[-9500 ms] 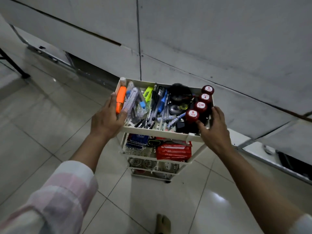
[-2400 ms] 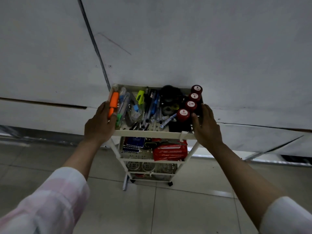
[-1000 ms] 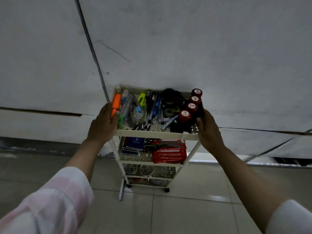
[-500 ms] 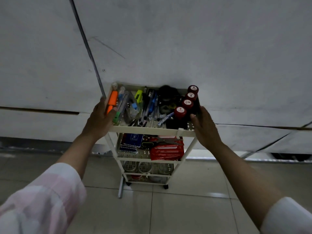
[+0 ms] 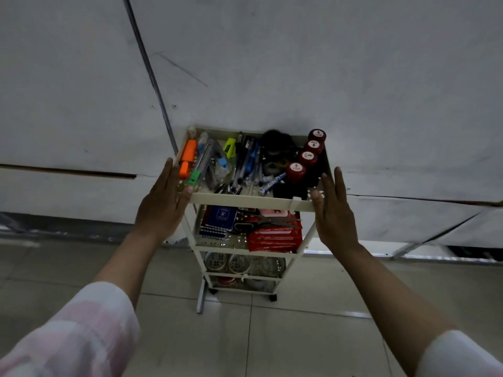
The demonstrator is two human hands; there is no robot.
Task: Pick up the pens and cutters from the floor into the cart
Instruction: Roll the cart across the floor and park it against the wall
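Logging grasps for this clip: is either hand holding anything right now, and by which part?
Nothing is held. The left hand and the right hand are open with straight fingers beside the top tray of the cart; whether they touch it cannot be told.

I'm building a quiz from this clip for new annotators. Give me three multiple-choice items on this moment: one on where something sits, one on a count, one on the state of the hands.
1. Where do the red packets lie in the cart?
A. top tray
B. second shelf from the top
C. on the floor

2. How many red-capped bottles stand in a row on the right side of the top tray?
A. two
B. four
C. six

3. How are the left hand and right hand placed?
A. fingers straight, at the two sides of the top tray
B. both curled round pens
C. both resting on the floor

Answers: 1 B, the packets show just under the top tray, beside a blue notebook. 2 B, four red caps line up. 3 A, both hands are flat and hold nothing.
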